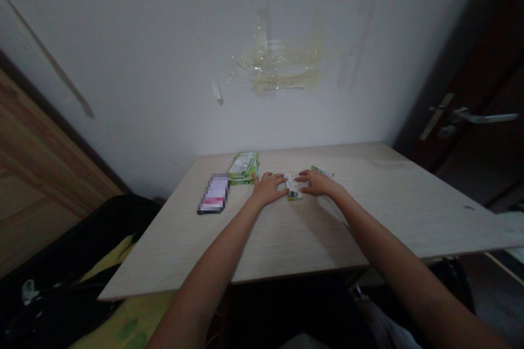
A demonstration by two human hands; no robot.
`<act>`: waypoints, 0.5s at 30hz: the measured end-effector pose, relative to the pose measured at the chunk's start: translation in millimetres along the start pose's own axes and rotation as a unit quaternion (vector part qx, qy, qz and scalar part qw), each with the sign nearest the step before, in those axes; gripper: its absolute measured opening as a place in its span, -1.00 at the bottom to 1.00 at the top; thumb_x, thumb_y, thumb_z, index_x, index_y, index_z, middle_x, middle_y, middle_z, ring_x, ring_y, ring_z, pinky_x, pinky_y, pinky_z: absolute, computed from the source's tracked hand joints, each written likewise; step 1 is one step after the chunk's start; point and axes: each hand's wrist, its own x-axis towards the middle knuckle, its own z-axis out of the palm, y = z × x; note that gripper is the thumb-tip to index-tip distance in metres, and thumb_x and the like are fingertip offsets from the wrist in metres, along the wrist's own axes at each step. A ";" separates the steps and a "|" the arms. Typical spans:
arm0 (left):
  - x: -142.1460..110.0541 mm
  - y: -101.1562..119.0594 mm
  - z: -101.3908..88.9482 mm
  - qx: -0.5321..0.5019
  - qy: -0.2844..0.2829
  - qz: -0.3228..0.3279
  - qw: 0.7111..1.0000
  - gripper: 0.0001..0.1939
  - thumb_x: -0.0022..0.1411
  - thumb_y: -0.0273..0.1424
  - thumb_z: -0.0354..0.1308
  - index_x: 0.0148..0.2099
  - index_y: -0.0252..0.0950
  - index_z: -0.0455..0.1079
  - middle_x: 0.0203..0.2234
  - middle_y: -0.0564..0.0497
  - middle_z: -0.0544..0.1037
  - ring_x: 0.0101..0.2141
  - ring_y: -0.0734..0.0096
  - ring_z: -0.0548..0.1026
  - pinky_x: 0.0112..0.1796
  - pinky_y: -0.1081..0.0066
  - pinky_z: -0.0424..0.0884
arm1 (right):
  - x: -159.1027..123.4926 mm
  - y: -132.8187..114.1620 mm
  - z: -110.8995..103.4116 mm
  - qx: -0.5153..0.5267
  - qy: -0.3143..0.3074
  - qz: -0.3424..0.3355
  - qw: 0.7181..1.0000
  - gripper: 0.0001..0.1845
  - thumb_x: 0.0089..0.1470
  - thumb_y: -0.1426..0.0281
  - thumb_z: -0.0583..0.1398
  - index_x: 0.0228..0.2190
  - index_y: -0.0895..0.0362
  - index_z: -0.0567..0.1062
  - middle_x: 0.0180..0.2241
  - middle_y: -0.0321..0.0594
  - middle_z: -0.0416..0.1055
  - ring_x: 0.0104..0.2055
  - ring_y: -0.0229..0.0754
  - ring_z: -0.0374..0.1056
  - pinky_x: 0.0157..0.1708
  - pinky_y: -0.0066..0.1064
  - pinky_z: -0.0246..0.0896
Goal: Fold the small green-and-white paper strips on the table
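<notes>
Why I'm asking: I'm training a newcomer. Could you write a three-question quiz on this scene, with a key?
1. True or false: the phone lies to the right of the printed piece.
2. Which is nearest the phone: A) door handle, B) stack, C) wall tape?
3. Fill in: the printed piece lies between the ____ and the ____.

Key: 1. False, it lies to the left. 2. B. 3. Left hand; right hand.

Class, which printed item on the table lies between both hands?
The middle item, flanked by the left hand and right hand; the pile lies farther left, and another item shows behind the right hand.
</notes>
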 end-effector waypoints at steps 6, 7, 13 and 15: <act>-0.8 0.9 -1.0 0.007 -0.010 0.003 1.000 -0.28 0.21 0.22 0.00 0.31 0.05 0.28 0.31 0.00 0.30 0.30 -0.09 0.15 0.28 -0.28 -0.23 | -5.8 -0.2 0.1 0.020 -0.026 0.015 0.999 -0.38 0.11 0.21 0.28 0.20 0.02 0.41 0.31 -0.03 0.20 0.29 0.04 0.21 0.27 -0.16 0.07; -0.8 0.5 -1.0 0.006 -0.014 0.003 1.000 -0.26 0.20 0.24 0.00 0.31 0.05 0.27 0.32 -0.01 0.29 0.31 -0.11 0.14 0.28 -0.29 -0.23 | -7.1 -0.5 -0.5 0.023 -0.031 0.016 0.999 -0.36 0.11 0.21 0.29 0.21 0.02 0.40 0.32 -0.04 0.19 0.30 0.04 0.20 0.28 -0.15 0.06; 0.4 -2.2 0.3 -0.008 -0.037 0.004 0.999 -0.17 0.14 0.29 0.00 0.35 0.06 0.21 0.36 0.00 0.22 0.35 -0.18 0.05 0.28 -0.30 -0.25 | -13.9 -1.6 -5.1 0.039 -0.057 0.011 0.998 -0.27 0.08 0.17 0.30 0.25 0.06 0.33 0.36 -0.01 0.10 0.36 0.05 0.10 0.33 -0.15 -0.05; 0.7 -2.3 0.8 -0.010 -0.044 0.005 0.999 -0.14 0.12 0.31 -0.01 0.36 0.06 0.19 0.37 0.00 0.18 0.35 -0.20 0.03 0.27 -0.33 -0.27 | -14.5 -0.3 -5.0 0.047 -0.060 0.009 0.997 -0.25 0.06 0.16 0.32 0.25 0.03 0.33 0.36 -0.03 0.10 0.36 0.06 0.09 0.33 -0.14 -0.05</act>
